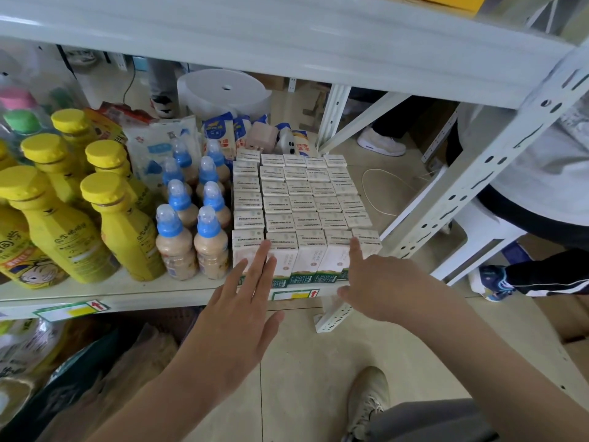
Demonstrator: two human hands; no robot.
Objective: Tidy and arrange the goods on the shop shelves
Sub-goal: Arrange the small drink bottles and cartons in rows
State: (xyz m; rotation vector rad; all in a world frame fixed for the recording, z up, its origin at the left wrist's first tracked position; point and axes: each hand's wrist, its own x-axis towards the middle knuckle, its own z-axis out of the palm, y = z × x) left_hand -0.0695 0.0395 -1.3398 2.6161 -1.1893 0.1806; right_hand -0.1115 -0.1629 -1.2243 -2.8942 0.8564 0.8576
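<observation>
The left grip is released, its fingers straight and laid flat against the milk cartons at the left end of the front row. The right grip grasps nothing either, with its forefinger stretched onto the carton at the right end. To me this looks like squaring-up, with the block pressed level at the edge of the shelf. The next move, I'd guess, calls for an even push from both sides, gentle enough that no carton tips off the open right end. The cartons stand upright in close rows just right of the blue-capped bottles. They have pale tops with printed codes and green bands low on their fronts.
</observation>
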